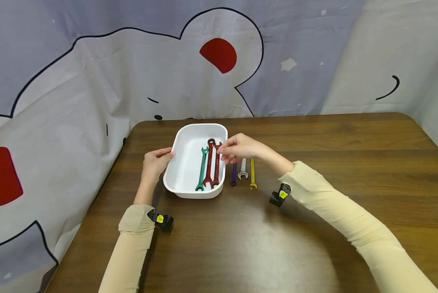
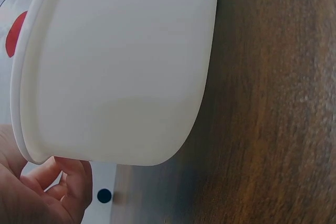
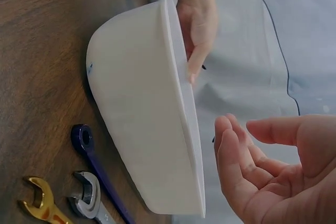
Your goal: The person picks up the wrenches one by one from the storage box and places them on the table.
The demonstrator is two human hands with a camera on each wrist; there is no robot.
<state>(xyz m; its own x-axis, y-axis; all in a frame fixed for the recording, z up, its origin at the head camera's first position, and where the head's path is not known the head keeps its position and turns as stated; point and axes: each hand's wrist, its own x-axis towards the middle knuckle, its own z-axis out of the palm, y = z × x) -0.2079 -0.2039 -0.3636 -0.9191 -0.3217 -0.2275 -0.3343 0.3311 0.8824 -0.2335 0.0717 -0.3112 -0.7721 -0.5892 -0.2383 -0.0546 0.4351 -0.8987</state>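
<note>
My left hand point(image 1: 154, 165) grips the left rim of a white plastic basin point(image 1: 195, 194), thumb over the edge and fingers outside. In the basin lie a green wrench point(image 1: 202, 169) and two red ones, a longer red wrench point(image 1: 209, 162) beside another red wrench point(image 1: 216, 167). Over the basin's right rim hovers my right hand point(image 1: 240, 147); in the right wrist view its thumb and bent fingers stand apart with nothing between them. On the table just right of the basin are a purple wrench point(image 3: 100, 169), a silver wrench point(image 3: 90, 198) and a yellow wrench point(image 3: 44, 203), their far ends partly hidden.
The brown wooden table point(image 1: 240, 244) reaches toward me and far to the right. A patterned cloth point(image 1: 138, 73) hangs behind its back edge and along the left side.
</note>
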